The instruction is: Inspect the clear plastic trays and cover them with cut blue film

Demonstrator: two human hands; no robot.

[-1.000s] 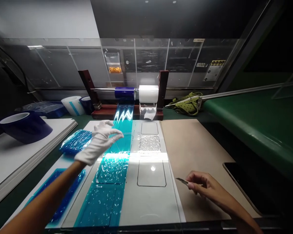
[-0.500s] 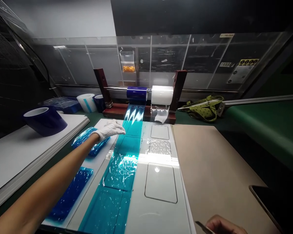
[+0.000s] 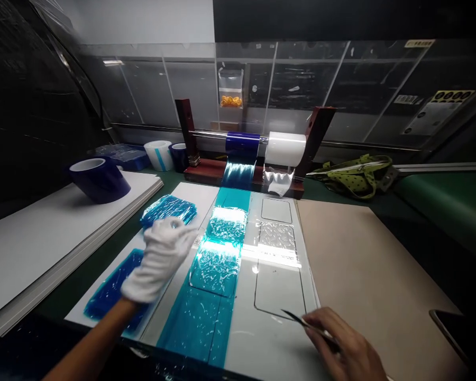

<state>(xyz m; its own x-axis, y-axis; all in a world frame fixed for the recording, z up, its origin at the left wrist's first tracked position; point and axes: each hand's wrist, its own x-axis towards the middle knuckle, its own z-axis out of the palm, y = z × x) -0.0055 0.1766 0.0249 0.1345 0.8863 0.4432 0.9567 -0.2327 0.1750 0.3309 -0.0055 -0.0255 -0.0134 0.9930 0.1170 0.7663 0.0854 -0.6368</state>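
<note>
My left hand, in a white glove, hovers left of the blue film strip; motion smears its fingers. A blue film roll feeds the strip, which lies along the pale board with small wrinkles and bright glare. At the lower right, my bare right hand is closed on a slim pointed tool, its dark tip near a black outlined rectangle. Whether it is a knife or tweezers I cannot tell. Stacked blue film pieces and another blue pile lie at left.
A dark red stand carries the blue roll and a clear-white roll. At left, a large blue roll sits on white sheets. On the right are a brown board, a phone-like object and a green dotted bag.
My left hand has left the upper part of the strip and come nearer and lower. My right hand has moved up and inward with the tool. The strip now lies flatter near the roll.
</note>
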